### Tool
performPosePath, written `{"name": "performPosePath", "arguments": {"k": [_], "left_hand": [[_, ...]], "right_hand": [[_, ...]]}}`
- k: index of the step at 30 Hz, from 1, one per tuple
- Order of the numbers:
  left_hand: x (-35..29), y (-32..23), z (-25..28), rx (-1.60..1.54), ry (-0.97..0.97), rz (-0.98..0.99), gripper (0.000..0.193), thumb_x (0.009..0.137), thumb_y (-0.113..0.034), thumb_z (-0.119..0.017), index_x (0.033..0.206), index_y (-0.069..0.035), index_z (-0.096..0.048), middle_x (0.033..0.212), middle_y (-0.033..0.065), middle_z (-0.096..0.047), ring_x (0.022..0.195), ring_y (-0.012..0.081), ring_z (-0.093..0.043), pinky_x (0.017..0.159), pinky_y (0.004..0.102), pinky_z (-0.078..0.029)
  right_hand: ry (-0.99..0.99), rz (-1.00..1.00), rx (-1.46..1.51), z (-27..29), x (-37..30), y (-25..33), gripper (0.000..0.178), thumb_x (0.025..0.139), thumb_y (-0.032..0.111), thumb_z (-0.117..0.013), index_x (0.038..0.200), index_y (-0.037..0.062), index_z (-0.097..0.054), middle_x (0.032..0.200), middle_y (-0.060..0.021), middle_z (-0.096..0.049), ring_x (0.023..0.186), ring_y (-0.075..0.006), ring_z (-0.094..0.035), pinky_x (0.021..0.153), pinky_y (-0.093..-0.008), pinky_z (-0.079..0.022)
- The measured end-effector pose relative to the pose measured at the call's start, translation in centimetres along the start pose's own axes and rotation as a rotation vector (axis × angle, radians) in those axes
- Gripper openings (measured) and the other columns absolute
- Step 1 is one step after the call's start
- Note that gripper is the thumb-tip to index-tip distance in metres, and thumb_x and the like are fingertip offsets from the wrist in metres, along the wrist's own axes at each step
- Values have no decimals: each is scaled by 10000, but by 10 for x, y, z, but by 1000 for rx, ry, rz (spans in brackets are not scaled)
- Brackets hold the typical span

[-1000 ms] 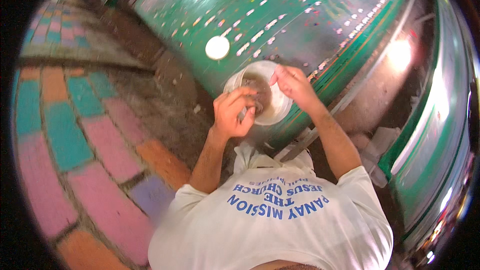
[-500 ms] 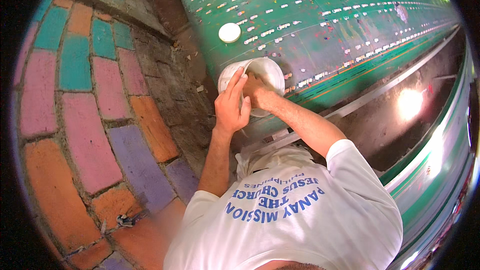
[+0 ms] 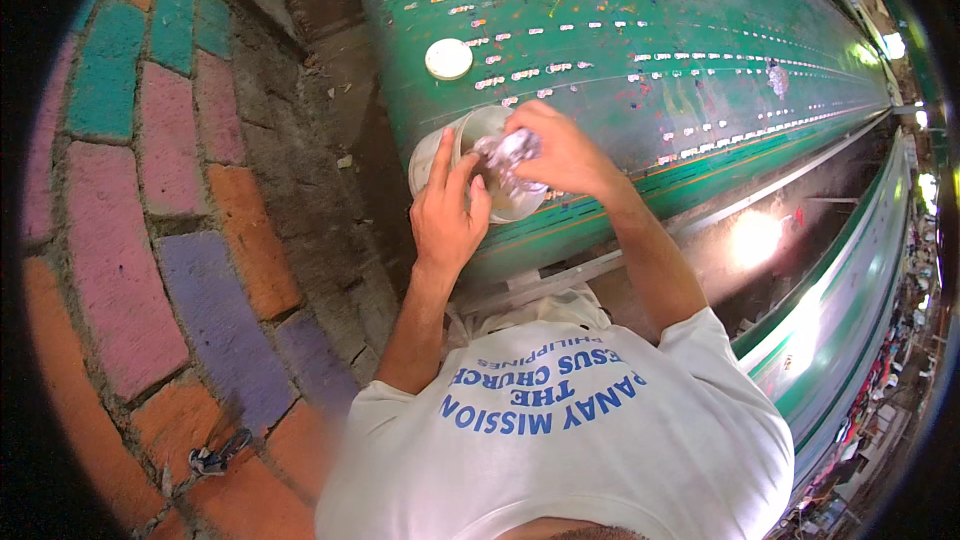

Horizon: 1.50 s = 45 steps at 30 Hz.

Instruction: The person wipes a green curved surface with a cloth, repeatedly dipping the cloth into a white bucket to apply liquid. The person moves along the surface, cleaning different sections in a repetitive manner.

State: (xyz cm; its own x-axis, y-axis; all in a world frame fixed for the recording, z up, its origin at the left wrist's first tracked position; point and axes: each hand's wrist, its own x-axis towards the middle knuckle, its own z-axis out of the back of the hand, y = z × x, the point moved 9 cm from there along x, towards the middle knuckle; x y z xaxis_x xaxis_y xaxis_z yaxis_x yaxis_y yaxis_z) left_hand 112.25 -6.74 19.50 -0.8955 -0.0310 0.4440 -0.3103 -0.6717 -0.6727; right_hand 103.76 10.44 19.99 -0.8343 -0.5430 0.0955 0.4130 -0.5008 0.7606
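White plastic tub (image 3: pixel 470 155) rests on the green worktop (image 3: pixel 640 50), steadied at its rim by the left hand (image 3: pixel 447 215). Right hand (image 3: pixel 560 152) pinches crinkled clear wrapping (image 3: pixel 508 155) over the tub's mouth. Round white lid (image 3: pixel 449 58) lies nearby.

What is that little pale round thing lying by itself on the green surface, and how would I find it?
Start from the long green metal surface running across the top. The person's left hand steadies a white plastic tub at its near edge. Just beyond the tub lies a flat cream disc, probably a lid, alone and untouched, the only plain round thing among the rows of small pale marks.
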Motion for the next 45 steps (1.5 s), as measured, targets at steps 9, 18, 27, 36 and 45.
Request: {"name": "performPosePath", "arguments": {"k": [9,18,27,36,45], "left_hand": [[-15,40,35,237,-134,230,269,1107,-130,-506,1264,6,-676,1528,274,-570,1372,443,-603,1090,498,-532],[-75,-21,-7,206,-227,472,334,1042,-291,-746,1144,24,-703,1637,277,-447,1193,313,-703,909,407,-590],[-106,-43,-16,411,-346,530,349,853,-200,-956,944,37,-718,1637,275,-491,861,196,-747,728,308,-597],[-111,-28,-23,326,-452,499,351,889,-225,-936,986,3,-687,1633,277,-492,827,171,-685,743,304,-578],[-119,-11,-18,342,-449,418,305,915,-171,-907,984,-8,-658,1657,276,-472,1044,173,-727,794,289,-575]], "right_hand": [[-374,-286,-92,75,-74,-136,474,776,113,-892,1153,27,-618,1192,-159,-598,1108,-352,-639,976,-425,-539],[-36,8,-322,3,-87,-180,680,829,350,-875,1449,160,-673,1605,-226,-453,1484,-455,-406,1225,-612,-349],[189,356,-422,-86,-47,-138,403,855,323,-811,1187,97,-776,1398,-161,-655,1337,-363,-584,1115,-505,-474],[79,233,-420,8,-115,-199,352,911,362,-802,1207,172,-782,1409,-34,-652,1369,-317,-521,1114,-564,-416],[-435,-234,-492,189,-213,-327,667,802,319,-935,1379,104,-676,1436,-152,-628,1337,-383,-565,1135,-505,-445]]}}
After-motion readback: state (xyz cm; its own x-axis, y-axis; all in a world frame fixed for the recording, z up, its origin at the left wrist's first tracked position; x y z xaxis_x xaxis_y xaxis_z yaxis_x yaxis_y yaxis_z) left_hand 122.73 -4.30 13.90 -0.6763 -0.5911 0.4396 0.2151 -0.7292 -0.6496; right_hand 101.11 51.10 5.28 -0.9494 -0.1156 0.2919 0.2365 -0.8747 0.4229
